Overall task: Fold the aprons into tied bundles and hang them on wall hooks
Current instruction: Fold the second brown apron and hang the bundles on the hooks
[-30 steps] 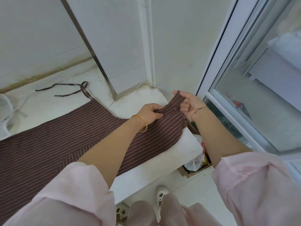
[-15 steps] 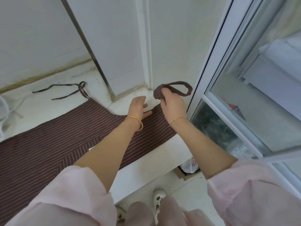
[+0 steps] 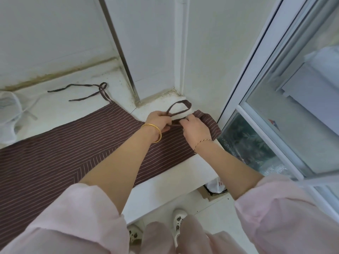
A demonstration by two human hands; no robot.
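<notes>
The left hand [image 3: 159, 120] is closed, its fingers curled in and pinching the near end of the apron's neck loop [image 3: 180, 106], where the two sides of the strap come together. The right hand [image 3: 196, 128] is just beside it, almost touching, knuckles up and fingers curled down onto the same strap at the top edge of the apron [image 3: 73, 149]; whether it grips the strap alone or the cloth as well cannot be told. Both forearms reach forward from pink sleeves [image 3: 82, 217] and meet over the far right end of the cloth, the left wrist wearing a gold bangle [image 3: 153, 132] and the right a thin bracelet [image 3: 202, 142]. The brown striped apron lies flat along the white counter [image 3: 165, 191], running from the near left to the far right, with its top end bunched up next to the window frame [image 3: 238, 92]. The loop stands up off the counter beyond the hands, towards the corner of the wall. The apron's waist ties [image 3: 82, 91] trail loose on the counter at the far left, well apart from the hands. Below the counter's right end a cardboard box [image 3: 211, 194] sits on the floor, and a white shoe [image 3: 178, 221] shows nearest the camera.
</notes>
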